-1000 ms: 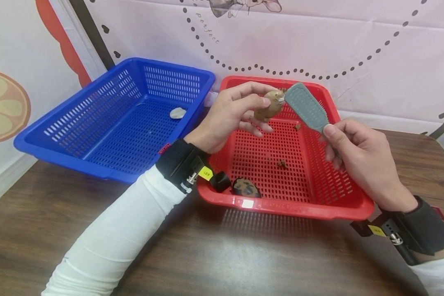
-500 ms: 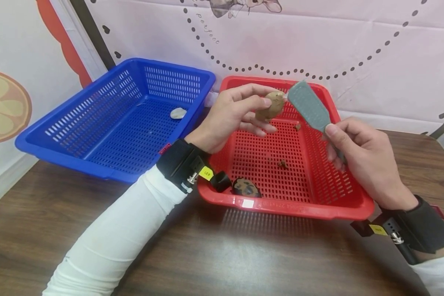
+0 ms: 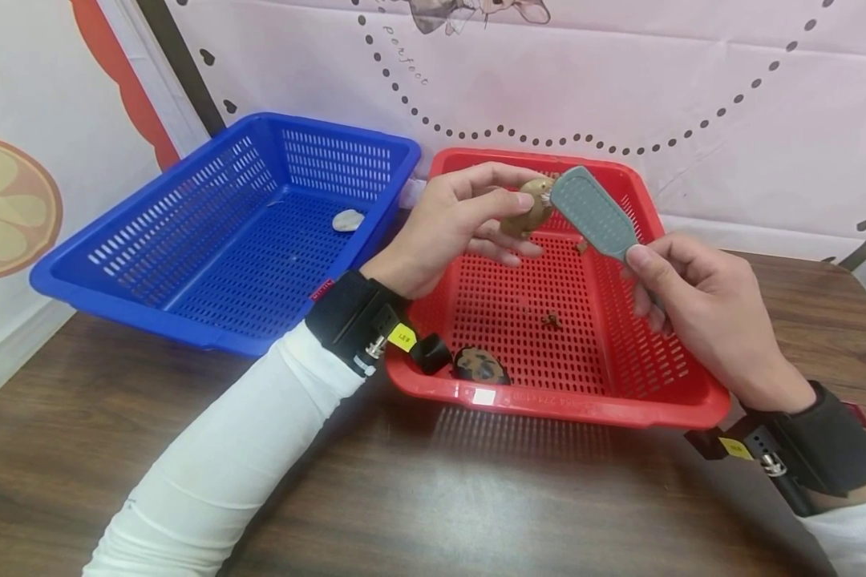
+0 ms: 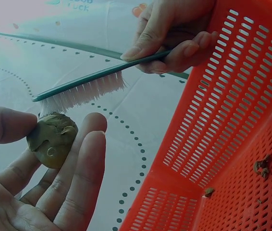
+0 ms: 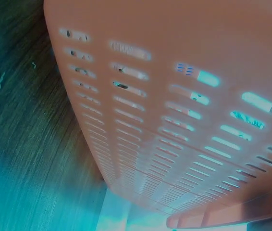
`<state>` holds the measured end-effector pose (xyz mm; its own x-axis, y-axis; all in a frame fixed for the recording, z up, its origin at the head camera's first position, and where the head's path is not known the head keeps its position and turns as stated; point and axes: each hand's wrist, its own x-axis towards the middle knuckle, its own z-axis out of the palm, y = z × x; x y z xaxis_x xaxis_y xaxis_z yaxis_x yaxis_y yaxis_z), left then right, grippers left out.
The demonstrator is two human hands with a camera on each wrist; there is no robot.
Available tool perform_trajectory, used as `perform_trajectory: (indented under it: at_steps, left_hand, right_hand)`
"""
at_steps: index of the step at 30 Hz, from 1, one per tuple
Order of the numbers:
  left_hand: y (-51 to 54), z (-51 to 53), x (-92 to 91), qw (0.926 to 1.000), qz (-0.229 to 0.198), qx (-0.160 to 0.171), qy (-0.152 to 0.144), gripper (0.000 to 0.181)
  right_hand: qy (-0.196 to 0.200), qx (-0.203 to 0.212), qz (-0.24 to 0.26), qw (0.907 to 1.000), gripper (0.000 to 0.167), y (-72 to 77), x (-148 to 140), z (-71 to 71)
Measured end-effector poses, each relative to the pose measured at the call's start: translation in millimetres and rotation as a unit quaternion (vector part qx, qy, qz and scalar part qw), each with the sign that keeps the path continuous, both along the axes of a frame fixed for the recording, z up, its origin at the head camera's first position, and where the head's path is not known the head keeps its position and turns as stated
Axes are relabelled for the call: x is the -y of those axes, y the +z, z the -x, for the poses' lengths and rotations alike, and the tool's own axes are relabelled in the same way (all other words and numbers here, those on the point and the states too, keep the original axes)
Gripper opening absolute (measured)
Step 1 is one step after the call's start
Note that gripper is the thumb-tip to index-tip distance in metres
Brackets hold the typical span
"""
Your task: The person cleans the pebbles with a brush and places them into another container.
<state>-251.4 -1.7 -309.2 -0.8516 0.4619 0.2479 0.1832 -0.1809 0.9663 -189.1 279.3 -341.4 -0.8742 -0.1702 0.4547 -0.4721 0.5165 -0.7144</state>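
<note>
Between thumb and fingers, my left hand (image 3: 451,216) pinches a mud-smeared, yellowish-brown stone-like piece (image 3: 528,207) above the red basket (image 3: 570,409). My right hand (image 3: 707,308) grips the handle of a grey-green brush (image 3: 595,212). In the left wrist view the brush (image 4: 78,84) has white bristles pointing down, and their far end touches the top of the muddy piece (image 4: 52,139). The right wrist view shows the basket's slotted outer wall (image 5: 155,120) and neither hand.
A dark, mud-patched piece (image 3: 479,366) lies in the red basket's near left corner, and mud crumbs (image 3: 551,320) dot its floor. To the left, a blue basket (image 3: 166,324) holds a whitish piece (image 3: 347,220). Both baskets stand on a wooden table (image 3: 404,481).
The brush head swung slightly up and away from the muddy piece, then came back left and down against it. My left hand has barely shifted and keeps its hold.
</note>
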Motion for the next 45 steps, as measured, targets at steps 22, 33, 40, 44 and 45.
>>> perform_trajectory:
  at_steps: [22, 33, 40, 44, 45]
  left_hand:
    - [-1.1, 0.1, 0.0, 0.9998, -0.005, -0.019, 0.001, 0.033]
    - [-1.3, -0.4, 2.0, 0.9996, -0.009, -0.026, -0.004, 0.034]
    - [-0.9, -0.3, 1.5, 0.9996, -0.001, -0.028, 0.002, 0.035]
    - [-0.7, -0.2, 1.4, 0.9998, -0.004, -0.021, 0.002, 0.034]
    - [-0.6, -0.2, 1.3, 0.9998, -0.004, -0.019, 0.002, 0.034]
  right_hand:
    - [-0.030, 0.003, 0.018, 0.9994, 0.016, -2.5, -0.1, 0.2]
    - [-0.025, 0.002, 0.026, 0.9993, 0.014, -1.9, -0.2, 1.3]
    - [-0.030, 0.001, 0.037, 0.9988, 0.018, -1.2, 0.4, 1.6]
    - [-0.029, -0.002, 0.042, 0.9987, 0.022, -0.3, 1.2, 0.3]
    - [-0.024, -0.002, 0.042, 0.9988, 0.022, -0.2, 1.0, -0.1]
